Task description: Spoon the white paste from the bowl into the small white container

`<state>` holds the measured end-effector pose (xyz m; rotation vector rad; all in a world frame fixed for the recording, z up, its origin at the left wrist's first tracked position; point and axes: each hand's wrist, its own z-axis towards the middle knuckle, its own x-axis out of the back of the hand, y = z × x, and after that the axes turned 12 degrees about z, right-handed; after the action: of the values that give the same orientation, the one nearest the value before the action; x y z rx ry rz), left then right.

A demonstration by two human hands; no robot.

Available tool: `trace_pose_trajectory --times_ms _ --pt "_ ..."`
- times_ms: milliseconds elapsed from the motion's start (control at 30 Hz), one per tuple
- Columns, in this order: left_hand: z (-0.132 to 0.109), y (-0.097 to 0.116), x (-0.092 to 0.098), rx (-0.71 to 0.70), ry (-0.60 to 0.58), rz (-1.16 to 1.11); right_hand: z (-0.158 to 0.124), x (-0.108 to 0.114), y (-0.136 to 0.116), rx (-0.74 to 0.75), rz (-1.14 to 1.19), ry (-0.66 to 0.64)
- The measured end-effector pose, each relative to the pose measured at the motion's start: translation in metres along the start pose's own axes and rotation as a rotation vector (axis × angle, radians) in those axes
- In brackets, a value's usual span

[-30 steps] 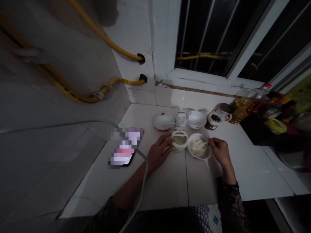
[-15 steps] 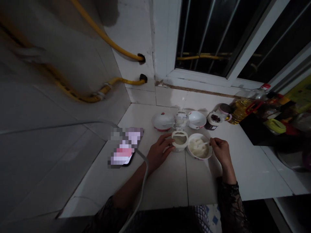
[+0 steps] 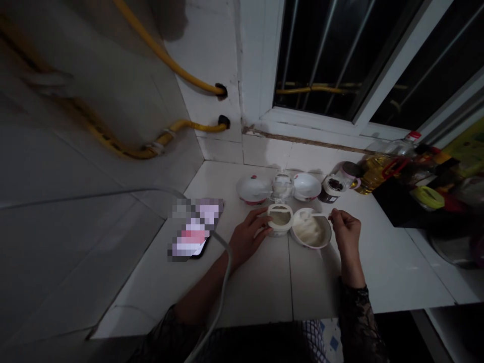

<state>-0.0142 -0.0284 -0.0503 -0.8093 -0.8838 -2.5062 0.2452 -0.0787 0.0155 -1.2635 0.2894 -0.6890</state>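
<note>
phone (image 3: pixel 194 229), oil bottle (image 3: pixel 378 169), dark jar (image 3: pixel 331 187), yellow hose (image 3: pixel 181 128)

I'm looking into a home kitchen: a white tiled counter (image 3: pixel 260 282) under a barred white-framed window (image 3: pixel 321 55), with yellow flexible gas hoses (image 3: pixel 189 124) on the left wall. Far right stand a clear bottle of yellow cooking oil (image 3: pixel 376 169) and a dark condiment jar (image 3: pixel 333 186); mid-counter sits a white bowl of pale food (image 3: pixel 310 234).

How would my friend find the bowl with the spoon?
Look down from the dark window to the white counter. The bowl sits nearest the right hand, beside a round tub. Only it holds white food and a spoon; the two bowls behind have small red marks.
</note>
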Motion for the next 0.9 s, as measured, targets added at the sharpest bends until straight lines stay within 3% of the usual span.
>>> trace_pose_trajectory --times_ms 133,233,333,533,700,900 --pt "-0.001 -0.001 0.0 0.005 0.004 0.0 -0.019 -0.025 -0.018 0.437 -0.144 -0.024" --pt "0.0 0.0 0.0 -0.007 0.007 0.006 -0.028 -0.039 -0.024 0.841 -0.35 -0.224" --pt "0.001 0.001 0.002 -0.01 -0.002 -0.002 -0.028 -0.039 -0.023 0.978 -0.423 -0.295" --pt "0.0 0.001 0.002 -0.006 0.007 -0.007 -0.004 0.003 -0.01 0.666 -0.389 -0.08" --pt "-0.001 -0.001 0.0 0.003 0.004 -0.007 0.012 0.036 -0.002 0.414 -0.512 -0.226" --pt "0.0 0.0 0.001 0.009 -0.008 -0.008 0.004 0.022 0.004 0.225 -0.457 -0.436"
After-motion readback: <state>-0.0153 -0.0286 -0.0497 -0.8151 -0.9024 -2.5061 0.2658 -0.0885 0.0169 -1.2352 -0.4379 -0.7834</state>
